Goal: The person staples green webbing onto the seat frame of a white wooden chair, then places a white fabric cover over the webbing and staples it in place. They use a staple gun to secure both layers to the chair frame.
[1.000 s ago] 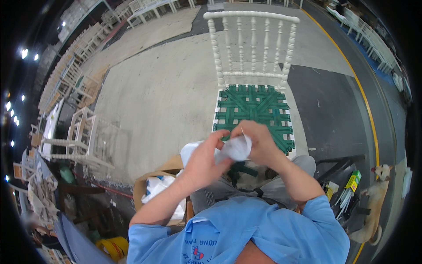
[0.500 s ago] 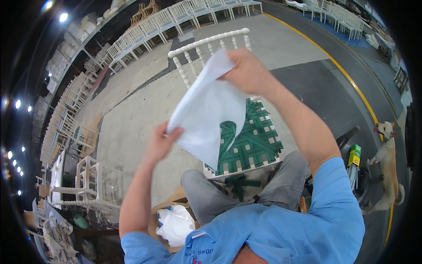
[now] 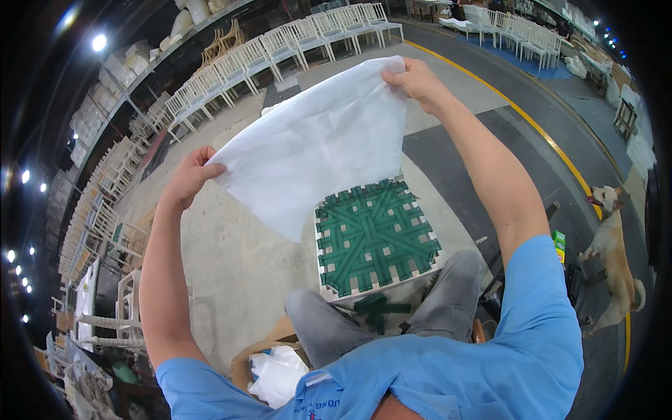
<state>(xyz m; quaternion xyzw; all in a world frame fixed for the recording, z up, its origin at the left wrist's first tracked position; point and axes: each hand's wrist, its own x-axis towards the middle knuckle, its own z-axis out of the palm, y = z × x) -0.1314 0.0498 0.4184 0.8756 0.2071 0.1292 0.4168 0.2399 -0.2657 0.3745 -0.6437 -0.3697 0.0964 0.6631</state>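
Observation:
A thin white cloth sheet (image 3: 308,133) hangs stretched between my two hands. My left hand (image 3: 190,176) pinches its left corner between thumb and fingers. At the upper right, my right hand (image 3: 414,82) grips the opposite corner. Below the sheet, in front of my knees, is a white chair whose seat (image 3: 374,238) is woven from green webbing straps nailed over the frame. The sheet's lower edge hangs just beyond and above the far side of the seat, and nearly all of the chair's spindled back is hidden behind it.
A cardboard box (image 3: 240,367) holding white cloth (image 3: 278,374) stands by my left leg. White chair frames (image 3: 129,308) are at the left, and a row of white chairs (image 3: 280,49) lines the back. A tan dog (image 3: 614,259) stands at the right near a green-yellow box (image 3: 559,245).
My hands have moved apart, left hand outward and up, right hand slightly up and right. The folded sheet is now spread wide and no longer covers the webbed seat.

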